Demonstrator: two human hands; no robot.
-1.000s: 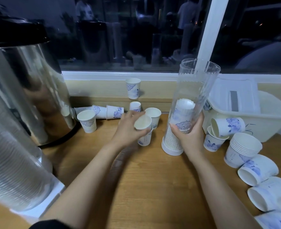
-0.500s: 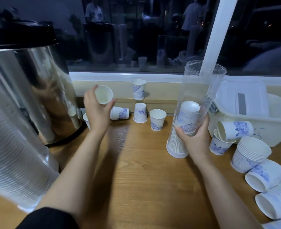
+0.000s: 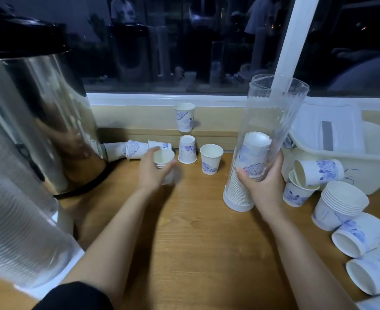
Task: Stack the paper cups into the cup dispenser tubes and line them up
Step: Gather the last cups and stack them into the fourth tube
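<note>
A clear dispenser tube [image 3: 272, 121] stands upright on the wooden table [image 3: 195, 242], about half full of upside-down white-and-blue paper cups. My right hand [image 3: 259, 184] grips its lower half. My left hand [image 3: 151, 170] holds a small nested stack of paper cups [image 3: 163, 158], mouth up, left of the tube. Loose cups stand nearby: one upside down [image 3: 186, 149], one upright [image 3: 211, 158], one on the ledge [image 3: 184, 116]. Several cups lie on their sides at the back left [image 3: 135, 149].
A big steel urn [image 3: 34, 121] fills the left. A second ribbed tube [image 3: 16, 231] stands at the near left. A white plastic bin [image 3: 341, 162] sits at the right, with a nested stack [image 3: 339, 204] and tipped cups [image 3: 361, 234] beside it.
My left hand came back from the far left by the urn toward the middle, now with a short nested stack in place of one raised cup. The right hand and tube stayed put.
</note>
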